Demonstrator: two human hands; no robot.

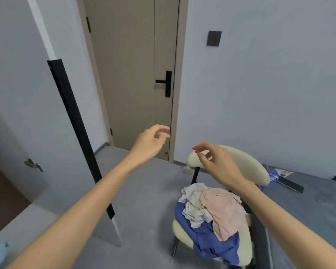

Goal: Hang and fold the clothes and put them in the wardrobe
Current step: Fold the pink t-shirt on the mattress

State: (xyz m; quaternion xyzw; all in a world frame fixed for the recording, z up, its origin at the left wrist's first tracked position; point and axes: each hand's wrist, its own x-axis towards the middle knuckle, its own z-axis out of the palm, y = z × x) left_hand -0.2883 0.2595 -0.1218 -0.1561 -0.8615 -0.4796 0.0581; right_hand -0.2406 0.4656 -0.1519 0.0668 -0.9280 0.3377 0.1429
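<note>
Both the left hand (151,141) and the right hand (215,162) are held loose-fingered and empty above the chair (229,158). The heaped clothes (211,210) are judged soft and light; the pink top (225,208) would best be pinched at its upper edge.

Soft, even indoor light, faint shadows, slight overall blur, wide-angle bending at edges.

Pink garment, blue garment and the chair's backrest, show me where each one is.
pink garment (224,210): head view, middle of the cloth, on top of the pile.
blue garment (211,243): head view, its lower folds at the bottom of the pile.
chair's backrest (249,163): head view, bare cream upper pad.
</note>
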